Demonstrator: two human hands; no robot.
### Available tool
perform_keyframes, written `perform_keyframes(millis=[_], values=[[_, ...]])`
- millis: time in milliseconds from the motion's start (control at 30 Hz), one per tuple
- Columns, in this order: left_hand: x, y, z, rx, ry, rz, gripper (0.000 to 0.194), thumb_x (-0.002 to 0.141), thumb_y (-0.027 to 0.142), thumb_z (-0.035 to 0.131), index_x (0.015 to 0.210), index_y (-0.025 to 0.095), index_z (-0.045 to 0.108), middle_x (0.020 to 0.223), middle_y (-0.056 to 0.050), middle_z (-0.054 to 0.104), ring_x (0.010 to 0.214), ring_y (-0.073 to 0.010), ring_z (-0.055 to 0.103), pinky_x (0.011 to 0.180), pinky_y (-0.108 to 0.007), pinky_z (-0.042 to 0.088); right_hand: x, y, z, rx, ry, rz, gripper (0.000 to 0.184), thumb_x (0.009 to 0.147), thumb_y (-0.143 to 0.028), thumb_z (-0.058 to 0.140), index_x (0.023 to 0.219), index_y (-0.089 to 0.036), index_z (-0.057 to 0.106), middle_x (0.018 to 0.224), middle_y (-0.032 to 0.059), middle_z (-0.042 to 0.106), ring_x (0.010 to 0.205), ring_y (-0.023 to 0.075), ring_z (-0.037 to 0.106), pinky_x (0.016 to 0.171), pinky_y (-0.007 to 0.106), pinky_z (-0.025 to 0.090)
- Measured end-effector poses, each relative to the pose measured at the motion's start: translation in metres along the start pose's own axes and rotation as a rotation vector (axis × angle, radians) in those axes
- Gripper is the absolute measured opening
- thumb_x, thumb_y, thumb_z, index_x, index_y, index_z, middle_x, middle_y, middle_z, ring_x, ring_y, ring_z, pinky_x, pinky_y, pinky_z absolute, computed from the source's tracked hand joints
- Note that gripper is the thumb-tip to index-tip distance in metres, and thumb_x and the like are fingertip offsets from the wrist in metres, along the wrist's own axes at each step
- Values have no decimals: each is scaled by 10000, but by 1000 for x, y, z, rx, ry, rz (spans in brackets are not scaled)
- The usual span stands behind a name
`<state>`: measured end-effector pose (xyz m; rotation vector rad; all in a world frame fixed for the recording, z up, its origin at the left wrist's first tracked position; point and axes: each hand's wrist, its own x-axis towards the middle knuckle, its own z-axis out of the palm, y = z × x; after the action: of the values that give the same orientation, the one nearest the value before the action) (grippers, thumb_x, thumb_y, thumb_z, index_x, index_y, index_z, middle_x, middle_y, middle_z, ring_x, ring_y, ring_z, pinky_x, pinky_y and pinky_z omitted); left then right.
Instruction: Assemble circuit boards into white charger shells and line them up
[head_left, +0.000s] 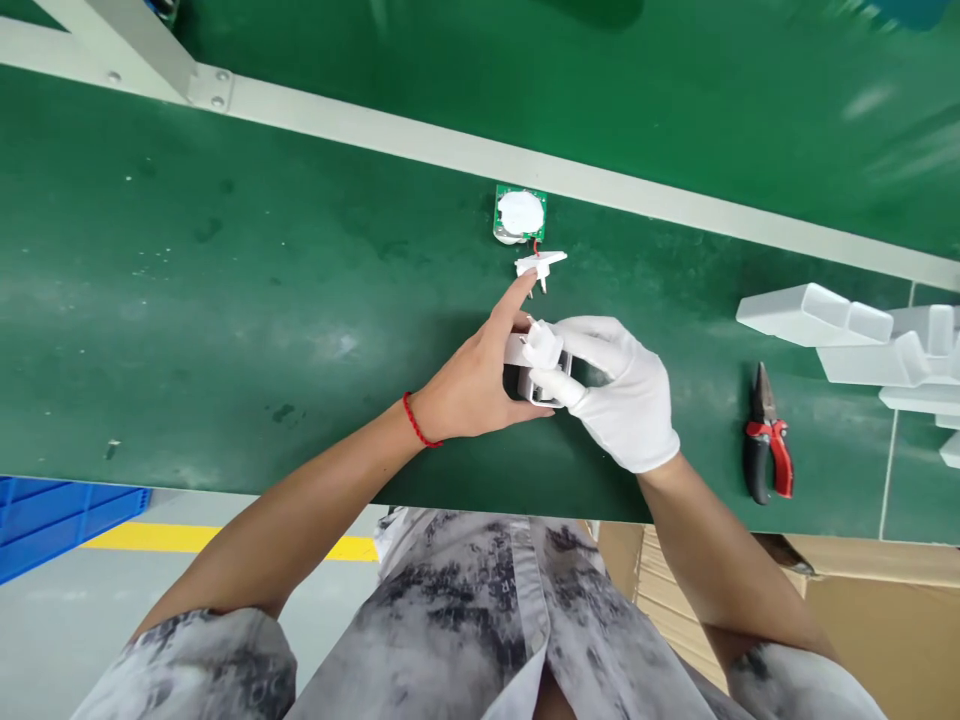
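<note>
My bare left hand (480, 375) and my white-gloved right hand (622, 395) meet over the green belt, both closed around a small white plastic housing (541, 368). The left index finger points up past it. The gloved thumb and forefinger pinch the housing's top and front. Just beyond the hands lies a white plug piece (540, 264) joined by a thin red wire to a small green circuit board with a round white disc (519, 214).
Red-handled cutters (766, 435) lie on the green belt (225, 300) to the right. White plastic trays (862, 330) stack at the right edge. A pale metal rail (450, 150) crosses the belt behind. A blue crate (52, 510) sits lower left, cardboard boxes (862, 590) lower right.
</note>
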<state>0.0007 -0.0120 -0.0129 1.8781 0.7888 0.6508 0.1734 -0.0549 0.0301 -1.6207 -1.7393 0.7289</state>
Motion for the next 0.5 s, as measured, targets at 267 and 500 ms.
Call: perform_keyframes(millis=[267,500], values=[[3,3,-3,-7,22,9,1159,777,388,807,1576,261,-23,1076,-63,684,990,-235,685,846,-381,585,-5,21,18,317,391,-58,194,855,-487,704,895,-302,747,938,17,718,949,261,686,879,483,557],[3,2,-5,124,-56,-8,827,677,305,890,1368,192,450,1254,-111,653,1105,-273,648,935,-393,557,-9,7,4,207,469,75,276,860,-547,670,857,-282,745,846,31,719,808,261,716,726,432,585]])
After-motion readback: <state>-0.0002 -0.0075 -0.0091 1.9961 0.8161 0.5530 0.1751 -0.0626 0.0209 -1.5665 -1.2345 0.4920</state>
